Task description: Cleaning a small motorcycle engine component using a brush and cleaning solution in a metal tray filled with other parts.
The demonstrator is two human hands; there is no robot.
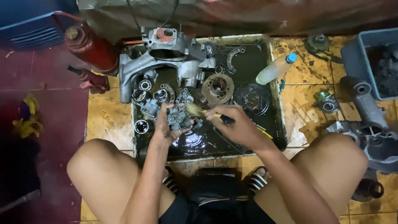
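Observation:
My left hand (pixel 165 129) grips a small grey carburettor (pixel 179 117) over a shallow tray (pixel 277 108) of dark oily liquid. My right hand (pixel 236 125) holds a brush (pixel 198 111) by its dark handle, bristles touching the carburettor's right side. Both hands hover just above the tray's front middle. Around them in the tray lie a large aluminium engine casing (pixel 166 58), a round cylinder part (pixel 218 88), a dark round cover (pixel 251 99), bearings and small metal pieces.
A plastic bottle (pixel 275 69) with a blue cap leans on the tray's right rim. A red jack (pixel 92 49) stands at the left. A grey bin (pixel 360 58) and engine parts (pixel 369 108) sit at the right. My knees flank the tray's front.

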